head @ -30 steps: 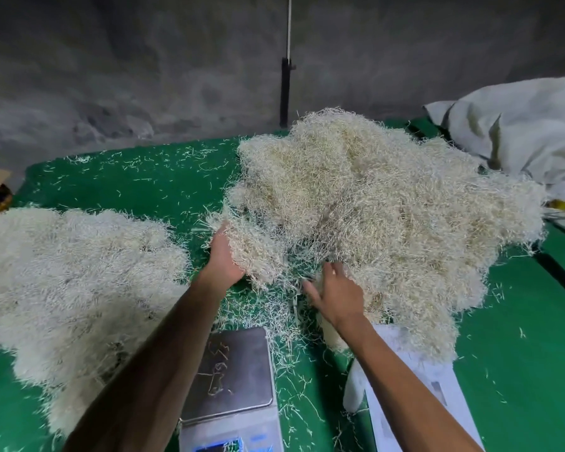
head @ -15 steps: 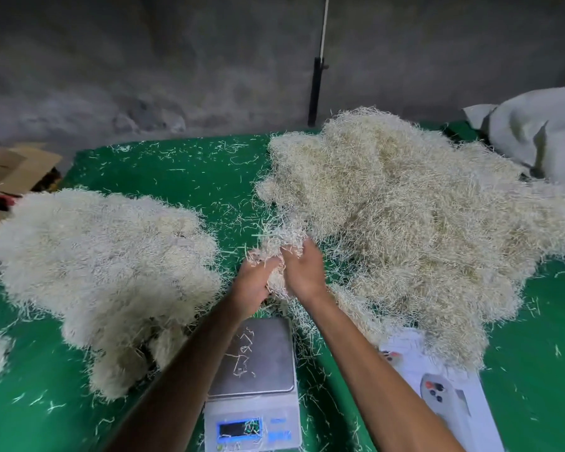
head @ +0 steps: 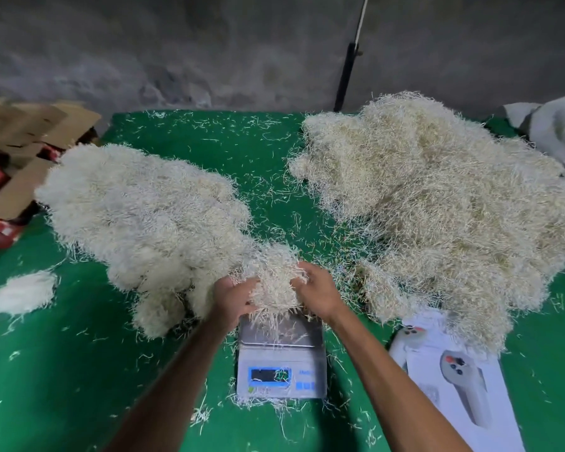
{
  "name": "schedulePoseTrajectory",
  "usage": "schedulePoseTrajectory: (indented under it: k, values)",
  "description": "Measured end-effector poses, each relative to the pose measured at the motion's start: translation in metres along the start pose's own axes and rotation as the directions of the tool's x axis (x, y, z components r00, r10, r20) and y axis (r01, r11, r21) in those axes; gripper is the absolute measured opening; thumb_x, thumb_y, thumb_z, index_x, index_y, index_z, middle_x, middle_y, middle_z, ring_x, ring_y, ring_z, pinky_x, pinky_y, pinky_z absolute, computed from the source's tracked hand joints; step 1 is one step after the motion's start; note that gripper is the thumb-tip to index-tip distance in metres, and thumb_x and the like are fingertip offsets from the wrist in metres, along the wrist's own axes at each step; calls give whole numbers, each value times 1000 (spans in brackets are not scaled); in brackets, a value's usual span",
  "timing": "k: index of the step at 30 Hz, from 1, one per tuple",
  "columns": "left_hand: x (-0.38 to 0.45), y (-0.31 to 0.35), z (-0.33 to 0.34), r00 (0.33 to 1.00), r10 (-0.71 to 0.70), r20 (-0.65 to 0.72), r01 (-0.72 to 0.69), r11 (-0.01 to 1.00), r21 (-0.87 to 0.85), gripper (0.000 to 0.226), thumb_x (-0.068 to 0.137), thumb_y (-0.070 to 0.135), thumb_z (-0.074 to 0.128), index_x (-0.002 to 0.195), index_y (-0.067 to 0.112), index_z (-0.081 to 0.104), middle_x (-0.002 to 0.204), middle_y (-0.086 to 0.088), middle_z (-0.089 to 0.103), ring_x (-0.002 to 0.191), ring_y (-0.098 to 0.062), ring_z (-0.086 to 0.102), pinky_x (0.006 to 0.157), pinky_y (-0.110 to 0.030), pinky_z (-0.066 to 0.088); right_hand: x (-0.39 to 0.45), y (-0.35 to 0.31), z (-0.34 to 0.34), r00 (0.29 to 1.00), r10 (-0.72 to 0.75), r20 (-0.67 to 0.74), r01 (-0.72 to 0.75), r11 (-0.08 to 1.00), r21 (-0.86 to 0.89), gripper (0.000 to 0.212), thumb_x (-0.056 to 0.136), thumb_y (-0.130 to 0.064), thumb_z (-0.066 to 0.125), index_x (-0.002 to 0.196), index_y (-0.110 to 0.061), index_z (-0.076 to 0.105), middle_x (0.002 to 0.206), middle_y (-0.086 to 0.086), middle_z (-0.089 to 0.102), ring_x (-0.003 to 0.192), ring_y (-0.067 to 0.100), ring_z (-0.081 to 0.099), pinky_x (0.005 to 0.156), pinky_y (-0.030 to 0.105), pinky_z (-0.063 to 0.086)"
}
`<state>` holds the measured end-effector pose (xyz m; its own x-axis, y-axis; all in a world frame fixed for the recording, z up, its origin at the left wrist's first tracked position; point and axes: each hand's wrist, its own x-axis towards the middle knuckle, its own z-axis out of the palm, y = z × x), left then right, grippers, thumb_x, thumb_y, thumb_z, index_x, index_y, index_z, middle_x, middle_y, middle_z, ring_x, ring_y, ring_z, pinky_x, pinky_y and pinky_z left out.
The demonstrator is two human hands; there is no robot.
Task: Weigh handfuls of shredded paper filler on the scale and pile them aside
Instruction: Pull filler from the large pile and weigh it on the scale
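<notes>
Above scale point(head: 281, 334) — hands cupping filler point(head: 274, 282)

1. A second ago the left hand point(head: 234, 296) and right hand point(head: 318, 293) were apart, reaching into the near edge of the big heap point(head: 437, 203) on the right.
2. Half a second ago they had closed together on a clump there.
3. Now both hands have drawn back toward the person and hold the handful of shredded paper point(head: 274, 282) between them, right over the scale point(head: 282, 350).
4. Loose strands now hang from the handful onto the scale's platform.
</notes>
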<state>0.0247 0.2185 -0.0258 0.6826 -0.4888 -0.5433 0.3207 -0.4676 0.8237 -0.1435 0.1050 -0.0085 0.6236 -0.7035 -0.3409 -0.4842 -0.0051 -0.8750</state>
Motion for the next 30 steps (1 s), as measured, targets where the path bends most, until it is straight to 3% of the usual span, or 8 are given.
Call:
schedulePoseTrajectory:
  k: [5, 8, 10, 13, 15, 20, 24, 30]
  values:
    - [-2, -23, -14, 996, 89, -31, -81, 973, 218, 88, 79, 26, 86, 147, -6, 40, 116, -28, 68, 81, -16, 72, 61, -22, 54, -8, 24, 1, 987, 12, -162, -33, 991, -129, 42, 99, -13, 64, 133, -19, 40, 86, 6, 59, 62, 14, 55, 56, 34, 54]
    - [-7, -31, -14, 997, 79, 7, -78, 958, 277, 81, 79, 25, 86, 144, -2, 47, 125, -21, 66, 99, -22, 65, 75, -16, 46, -15, 33, 6, 986, -5, -164, -42, 959, -279, 27, 100, -25, 65, 119, -6, 57, 89, 16, 67, 69, 23, 65, 73, 47, 63]
    - [-9, -32, -25, 992, 94, 84, -111, 968, 226, 77, 80, 27, 85, 145, 5, 49, 121, -15, 67, 95, -20, 64, 77, -17, 49, -24, 38, 2, 983, -6, -185, -19, 991, -135, 27, 100, -38, 63, 115, -16, 63, 100, 10, 69, 81, 24, 72, 81, 50, 62]
    - [-9, -48, -55, 912, 179, 370, -227, 970, 89, 69, 90, 24, 73, 150, 13, 41, 151, -16, 46, 123, -20, 56, 96, -28, 51, -38, 52, -6, 941, 81, -329, 2, 970, 244, 25, 104, -53, 46, 121, -42, 61, 136, -9, 60, 118, 12, 59, 105, 41, 43]
    - [-9, -65, -71, 840, 226, 493, -225, 972, -62, 63, 95, 16, 62, 152, 17, 37, 161, -13, 31, 138, -24, 45, 110, -38, 44, -46, 68, -2, 918, 169, -359, 31, 871, 490, 39, 104, -55, 37, 125, -33, 62, 135, -8, 62, 125, 14, 58, 109, 40, 40]
    - [-22, -127, -74, 897, -93, 433, 337, 777, -531, 86, 85, 79, 52, 146, 19, 49, 144, -5, 58, 133, -21, 53, 118, -45, 31, -75, 138, 34, 862, 415, -292, 49, 506, 861, 61, 109, -53, 30, 139, -6, 52, 135, 15, 64, 125, 26, 61, 118, 43, 38]
    - [-35, -166, -84, 901, -173, 397, 424, 536, -730, 90, 85, 78, 55, 142, 10, 51, 141, -17, 60, 130, -31, 59, 117, -47, 36, -90, 155, 42, 834, 495, -244, 106, 290, 951, 61, 109, -53, 31, 138, -1, 44, 136, 27, 60, 124, 32, 63, 115, 40, 42]
    - [-35, -170, -83, 914, -171, 367, 395, 571, -719, 90, 86, 78, 54, 144, 8, 50, 138, -17, 62, 127, -30, 61, 115, -47, 39, -96, 148, 44, 844, 469, -262, 113, 322, 940, 60, 109, -52, 29, 136, -1, 46, 132, 25, 62, 123, 29, 63, 116, 39, 41]
